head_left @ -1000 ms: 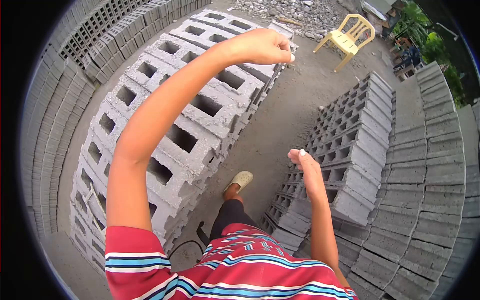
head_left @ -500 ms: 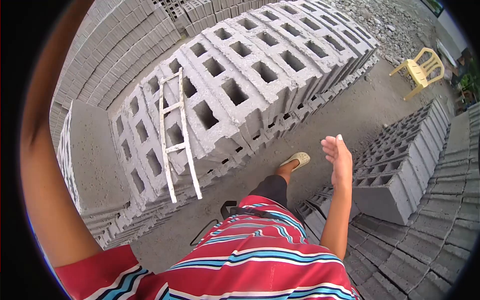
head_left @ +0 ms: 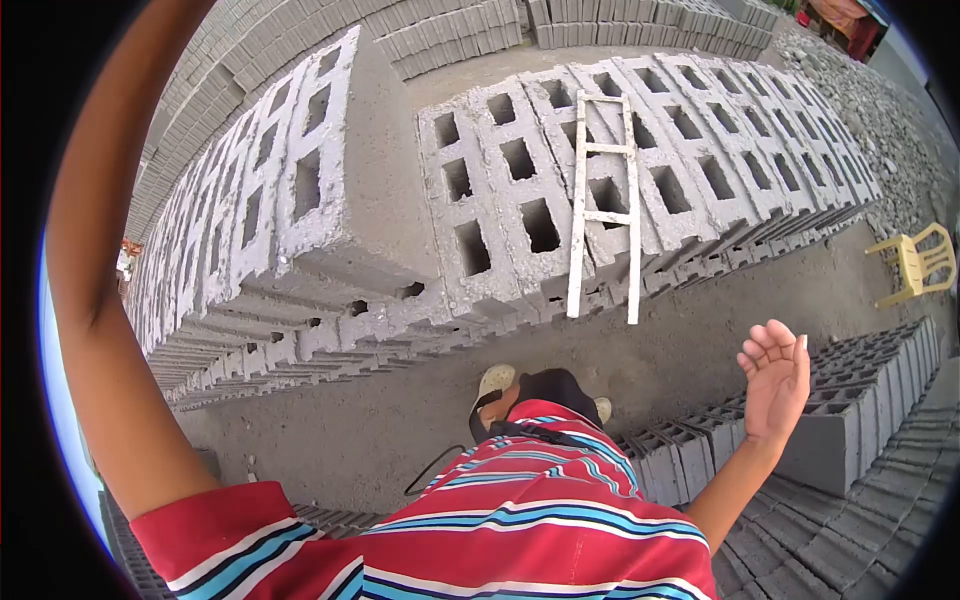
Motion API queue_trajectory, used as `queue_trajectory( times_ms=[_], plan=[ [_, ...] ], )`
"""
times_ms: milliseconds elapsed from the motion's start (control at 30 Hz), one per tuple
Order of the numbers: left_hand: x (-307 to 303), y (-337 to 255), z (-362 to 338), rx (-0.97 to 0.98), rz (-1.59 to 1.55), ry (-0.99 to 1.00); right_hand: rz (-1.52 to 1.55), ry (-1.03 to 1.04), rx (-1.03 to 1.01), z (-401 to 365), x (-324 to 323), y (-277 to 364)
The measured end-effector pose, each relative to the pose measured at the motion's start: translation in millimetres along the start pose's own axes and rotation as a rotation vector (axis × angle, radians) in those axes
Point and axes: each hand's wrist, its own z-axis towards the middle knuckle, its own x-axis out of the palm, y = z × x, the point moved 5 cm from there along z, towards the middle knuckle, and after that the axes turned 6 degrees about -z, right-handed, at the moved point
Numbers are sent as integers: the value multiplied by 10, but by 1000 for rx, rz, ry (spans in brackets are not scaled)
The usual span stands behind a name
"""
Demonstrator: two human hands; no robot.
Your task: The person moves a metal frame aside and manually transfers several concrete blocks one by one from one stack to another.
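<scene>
My right hand [head_left: 774, 385] is raised at the right, palm showing and fingers loosely curled apart, with nothing in it. It is nearest to a row of hollow concrete blocks [head_left: 815, 450] on the right, not visibly touching them. My left arm reaches up along the left edge, and its hand is out of view. Ahead, a small white ladder-shaped frame [head_left: 606, 217] lies on top of a long stack of hollow blocks [head_left: 520, 215]. Left of it, a higher layer of blocks [head_left: 390, 180] stands on the stack.
A dirt path [head_left: 370, 440] runs between the block stacks, under my feet. A yellow plastic chair [head_left: 912, 268] stands at the far right, near a gravel pile [head_left: 890, 145]. More block stacks [head_left: 640, 25] line the back.
My view has turned left, so the ladder frame, stack and chair appear further right. More of the higher blocks shows at left. My right hand has shifted right in view, and my feet have stepped.
</scene>
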Motion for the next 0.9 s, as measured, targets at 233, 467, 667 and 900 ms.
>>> queue_trajectory(
  times_ms=[233,467,667,900],
  plan=[
    [1318,1192,-916,13,-243,233,97,659,348,-609,2418,-1119],
    [1431,1087,-1439,418,-264,36,-86,502,449,-1058,3346,-1620],
    [1767,1187,-1285,256,-350,340,-799,2,-481,-1165,3464,-1285],
    [2043,1170,-1341,143,-388,256,-874,132,-675,-744,3615,-1339]
  ],
)
